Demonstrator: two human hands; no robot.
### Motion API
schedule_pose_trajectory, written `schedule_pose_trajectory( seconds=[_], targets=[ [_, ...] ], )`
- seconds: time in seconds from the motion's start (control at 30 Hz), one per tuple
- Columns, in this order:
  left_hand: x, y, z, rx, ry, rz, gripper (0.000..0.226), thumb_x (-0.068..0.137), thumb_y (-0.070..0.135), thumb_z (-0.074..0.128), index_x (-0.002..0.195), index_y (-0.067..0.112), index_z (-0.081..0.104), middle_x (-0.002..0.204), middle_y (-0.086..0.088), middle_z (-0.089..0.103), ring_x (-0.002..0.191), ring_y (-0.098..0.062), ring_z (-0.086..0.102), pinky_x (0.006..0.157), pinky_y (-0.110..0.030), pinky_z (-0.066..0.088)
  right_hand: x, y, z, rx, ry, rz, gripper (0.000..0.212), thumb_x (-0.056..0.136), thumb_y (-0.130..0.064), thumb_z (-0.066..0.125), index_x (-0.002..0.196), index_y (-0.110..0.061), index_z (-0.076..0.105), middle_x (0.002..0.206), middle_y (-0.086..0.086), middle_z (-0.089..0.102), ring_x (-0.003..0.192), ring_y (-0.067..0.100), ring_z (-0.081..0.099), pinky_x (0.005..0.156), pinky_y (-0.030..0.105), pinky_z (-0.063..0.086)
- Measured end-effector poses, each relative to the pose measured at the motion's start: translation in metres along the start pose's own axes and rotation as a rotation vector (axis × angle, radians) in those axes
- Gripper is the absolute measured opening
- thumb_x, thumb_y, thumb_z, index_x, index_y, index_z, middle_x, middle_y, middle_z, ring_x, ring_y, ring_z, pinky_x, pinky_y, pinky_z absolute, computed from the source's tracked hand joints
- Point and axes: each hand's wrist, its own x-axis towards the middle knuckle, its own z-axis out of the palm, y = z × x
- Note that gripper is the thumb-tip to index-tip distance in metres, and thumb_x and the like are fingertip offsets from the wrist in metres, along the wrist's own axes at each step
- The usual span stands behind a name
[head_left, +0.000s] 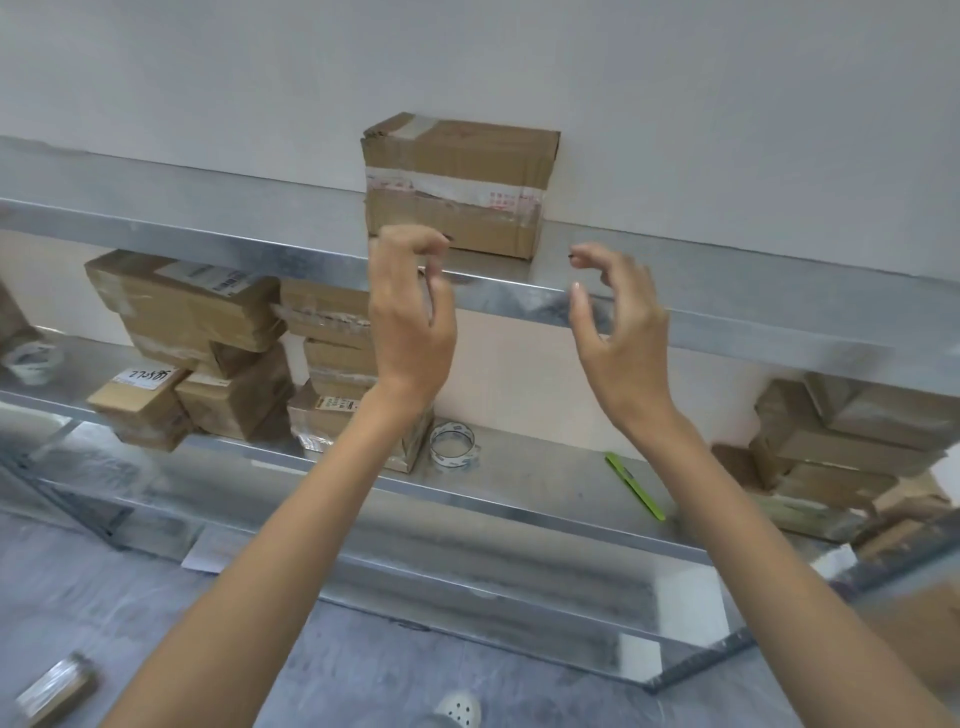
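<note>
The taped cardboard box (457, 176) stood on the top shelf (727, 291) against the wall. Both grips hung just in front of it and a little below, neither touching it. The left grip (410, 317) was before the box's lower left corner, fingers hooked over and thumb close under them. The right grip (621, 322) was off the lower right corner in a wider C. Both held nothing. To lift the box well, it seemed best to spread both grips wider, set one low on each end face, and draw the box to the shelf edge before taking its weight, since the reach was overhead and the worn tape offered no sure purchase. The pale tape band round the box carried red printing, too blurred to read. Below and left of the box, a parcel (192, 296) bore a white barcode label. Lower still, a small carton (140, 395) had dark handwriting, perhaps beginning "77", the rest unclear.
</note>
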Motion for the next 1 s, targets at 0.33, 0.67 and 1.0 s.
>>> schedule_pose_trajectory(
  seconds=[0.33, 0.67, 1.0],
  targets=[
    [-0.042, 0.011, 0.011, -0.087, -0.131, 0.04, 0.024, 0.083, -0.008, 0.044, 0.097, 0.011, 0.049, 0.096, 0.0, 0.049, 0.086, -0.022, 0.048, 0.074, -0.037, 0.043, -0.035, 0.012, -0.005, 0.009, -0.009, 0.005, 0.021, 0.091, -0.002, 0.054, 0.11, -0.004, 0.062, 0.105, 0.004, 0.064, 0.102, 0.019, 0.056, 0.091, 0.024, 0.043],
    [-0.081, 0.0, 0.014, -0.054, -0.349, 0.024, 0.021, 0.084, -0.008, 0.044, 0.097, 0.004, 0.056, 0.095, -0.01, 0.056, 0.091, -0.021, 0.051, 0.074, -0.032, 0.046, -0.067, 0.032, -0.001, 0.01, -0.095, 0.059, 0.017, 0.092, -0.003, 0.052, 0.099, -0.009, 0.066, 0.099, -0.002, 0.066, 0.096, 0.015, 0.058, 0.086, 0.022, 0.044],
    [-0.12, -0.036, 0.023, 0.058, -0.621, -0.077, 0.03, 0.084, -0.008, 0.047, 0.106, 0.008, 0.058, 0.107, -0.002, 0.055, 0.104, -0.018, 0.053, 0.078, -0.031, 0.046, -0.106, 0.074, 0.023, 0.056, -0.215, 0.346, 0.02, 0.091, -0.003, 0.052, 0.094, -0.016, 0.067, 0.093, -0.011, 0.066, 0.095, 0.01, 0.057, 0.085, 0.033, 0.048]
  ],
)
